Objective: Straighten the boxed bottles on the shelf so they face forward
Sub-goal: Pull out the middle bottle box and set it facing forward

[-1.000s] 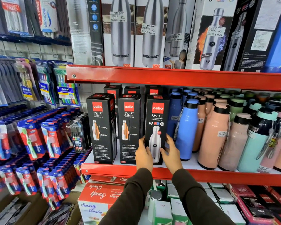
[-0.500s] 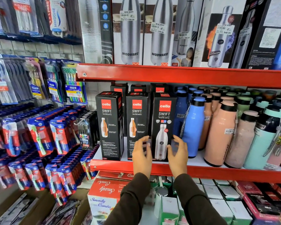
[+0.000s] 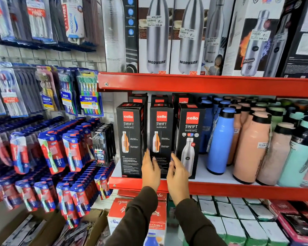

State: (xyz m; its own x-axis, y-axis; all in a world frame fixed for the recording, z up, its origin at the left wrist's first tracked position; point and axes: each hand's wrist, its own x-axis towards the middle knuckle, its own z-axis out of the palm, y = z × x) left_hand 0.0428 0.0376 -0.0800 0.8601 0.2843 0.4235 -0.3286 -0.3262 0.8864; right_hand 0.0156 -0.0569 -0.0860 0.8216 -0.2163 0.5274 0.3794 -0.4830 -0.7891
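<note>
Three black Cello Swift bottle boxes stand in the front row on the red shelf [image 3: 238,189], with more behind them. The left box [image 3: 130,139] and the middle box [image 3: 161,132] show an orange bottle. A steel bottle is printed on the right box [image 3: 190,139], which faces forward. My left hand [image 3: 150,170] has its fingers in the gap at the middle box's left edge and its thumb on the front. My right hand [image 3: 177,172] presses the same box's lower right edge. Together they clasp its bottom part.
Loose blue bottles [image 3: 220,142] and peach bottles [image 3: 251,148] crowd the shelf right of the boxes. Tall Modware boxes [image 3: 156,36] fill the shelf above. Toothbrush packs [image 3: 52,151] hang at left. Cartons [image 3: 137,210] sit below the shelf.
Both hands let go of the right box with the steel bottle and moved left onto the middle box. The view has shifted closer.
</note>
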